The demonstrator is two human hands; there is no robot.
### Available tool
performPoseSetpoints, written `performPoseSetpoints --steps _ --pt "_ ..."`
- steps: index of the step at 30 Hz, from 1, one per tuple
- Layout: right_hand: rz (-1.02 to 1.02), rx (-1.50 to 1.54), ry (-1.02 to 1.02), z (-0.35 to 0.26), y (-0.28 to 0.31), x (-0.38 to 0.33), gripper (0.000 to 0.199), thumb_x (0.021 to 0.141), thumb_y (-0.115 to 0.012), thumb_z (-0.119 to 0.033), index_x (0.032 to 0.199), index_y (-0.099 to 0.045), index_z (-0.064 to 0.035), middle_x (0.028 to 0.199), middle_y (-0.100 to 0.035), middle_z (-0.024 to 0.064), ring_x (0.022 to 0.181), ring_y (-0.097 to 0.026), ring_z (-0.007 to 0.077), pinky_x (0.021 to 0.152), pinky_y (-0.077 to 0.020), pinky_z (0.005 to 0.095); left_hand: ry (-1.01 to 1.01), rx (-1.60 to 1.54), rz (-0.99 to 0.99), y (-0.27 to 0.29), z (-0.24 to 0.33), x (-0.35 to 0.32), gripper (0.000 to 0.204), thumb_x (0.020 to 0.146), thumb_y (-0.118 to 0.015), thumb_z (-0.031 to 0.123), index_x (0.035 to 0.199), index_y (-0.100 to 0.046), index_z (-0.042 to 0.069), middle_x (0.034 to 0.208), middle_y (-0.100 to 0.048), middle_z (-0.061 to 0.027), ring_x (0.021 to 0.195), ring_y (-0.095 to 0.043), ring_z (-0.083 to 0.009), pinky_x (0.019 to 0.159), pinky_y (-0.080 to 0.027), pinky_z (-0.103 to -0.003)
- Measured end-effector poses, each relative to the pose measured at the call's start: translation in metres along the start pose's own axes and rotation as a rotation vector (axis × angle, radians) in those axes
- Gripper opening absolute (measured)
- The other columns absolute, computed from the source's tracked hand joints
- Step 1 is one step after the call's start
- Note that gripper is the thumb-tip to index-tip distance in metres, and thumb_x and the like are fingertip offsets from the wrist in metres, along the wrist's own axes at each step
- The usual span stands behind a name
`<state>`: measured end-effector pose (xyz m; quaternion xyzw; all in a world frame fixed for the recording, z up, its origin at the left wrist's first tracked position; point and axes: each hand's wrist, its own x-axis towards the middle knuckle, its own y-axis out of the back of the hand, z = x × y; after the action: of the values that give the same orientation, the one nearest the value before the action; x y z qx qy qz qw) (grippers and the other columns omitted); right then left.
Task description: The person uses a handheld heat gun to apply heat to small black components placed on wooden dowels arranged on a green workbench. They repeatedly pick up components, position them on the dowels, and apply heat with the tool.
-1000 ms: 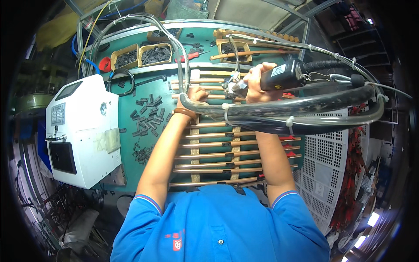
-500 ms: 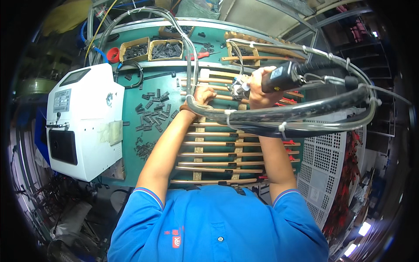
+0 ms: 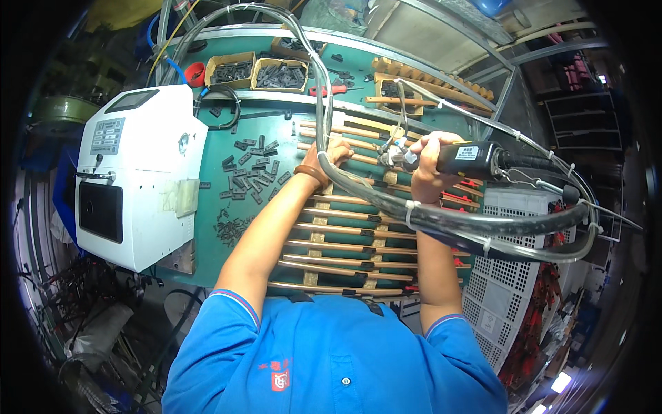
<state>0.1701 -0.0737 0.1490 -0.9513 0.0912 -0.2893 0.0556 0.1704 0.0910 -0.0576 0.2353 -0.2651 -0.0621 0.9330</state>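
Observation:
My right hand [image 3: 429, 165] is wrapped round a black powered screwdriver [image 3: 469, 159], held nearly level with its metal nose [image 3: 394, 159] pointing left. That nose is at a small black fitting on one of the copper-coloured rods [image 3: 358, 228]. My left hand [image 3: 334, 153], with a brown band at the wrist, has its fingers bent over a rod near its left end; the hose bundle partly covers this hand. Several rods lie side by side across wooden rails [image 3: 318, 239], with small black pieces along them and red pieces [image 3: 455, 199] at their right ends.
A thick clear hose bundle [image 3: 372, 196] loops over my forearms. Left stands a white machine [image 3: 148, 172]. Loose black parts [image 3: 252, 172] and screws [image 3: 233, 226] lie on the green tabletop [image 3: 214, 265]. Behind are cardboard boxes [image 3: 278, 87] and a red-handled screwdriver [image 3: 329, 90]; white perforated crates [image 3: 498, 290] stand right.
The view has shifted a little. The powered screwdriver has tilted closer to level, and its hose loop hangs lower over my right forearm. My left hand stays at the rods' left ends.

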Motion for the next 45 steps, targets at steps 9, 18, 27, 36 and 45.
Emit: performPoseSetpoints --steps 9,18,27,36,45 --pt "-0.093 -0.002 -0.102 -0.002 -0.011 -0.004 0.01 0.081 -0.054 0.0 0.09 -0.05 -0.0018 0.076 -0.056 0.008 0.061 -0.057 0.0128 0.059 -0.0493 0.026 -0.017 -0.068 0.034 -0.008 -0.004 -0.003 0.013 0.073 -0.064 0.002 0.086 -0.064 0.006 0.09 -0.062 -0.0059 0.085 -0.061 -0.0288 0.075 -0.049 -0.037" --pt "-0.088 0.205 -0.147 0.003 -0.004 0.011 0.025 0.085 -0.052 0.007 0.106 -0.049 -0.0046 0.092 -0.058 0.0082 0.075 -0.058 0.0148 0.072 -0.052 0.0286 0.206 0.147 -0.008 0.003 0.007 0.0 0.008 0.077 -0.065 0.012 0.085 -0.065 0.011 0.088 -0.065 -0.0087 0.085 -0.06 -0.0316 0.078 -0.048 -0.041" --pt "-0.048 -0.05 -0.135 0.007 -0.001 0.009 0.007 0.086 -0.053 0.0 0.09 -0.048 -0.0039 0.075 -0.055 0.0067 0.063 -0.054 0.0119 0.061 -0.0498 0.0273 0.144 0.193 0.011 0.006 0.015 0.002 0.011 0.077 -0.062 0.006 0.087 -0.063 0.011 0.092 -0.062 -0.004 0.087 -0.06 -0.026 0.074 -0.05 -0.035" --pt "-0.049 -0.035 -0.205 0.019 -0.011 0.002 0.01 0.082 -0.057 0.004 0.089 -0.053 -0.0013 0.074 -0.057 0.0068 0.062 -0.057 0.0132 0.061 -0.0487 0.0258 0.015 0.023 0.057 0.0 0.003 -0.001 0.006 0.074 -0.063 0.006 0.079 -0.066 0.008 0.084 -0.063 -0.0051 0.083 -0.061 -0.0276 0.072 -0.049 -0.037" --pt "-0.125 0.104 -0.249 0.006 0.015 0.027 0.013 0.087 -0.057 -0.003 0.098 -0.051 -0.0062 0.082 -0.059 0.0085 0.066 -0.056 0.0137 0.06 -0.049 0.0268 0.152 0.209 -0.03 0.022 0.039 0.009 0.007 0.078 -0.064 0.011 0.083 -0.068 0.008 0.089 -0.066 -0.0087 0.085 -0.061 -0.0312 0.074 -0.048 -0.04"
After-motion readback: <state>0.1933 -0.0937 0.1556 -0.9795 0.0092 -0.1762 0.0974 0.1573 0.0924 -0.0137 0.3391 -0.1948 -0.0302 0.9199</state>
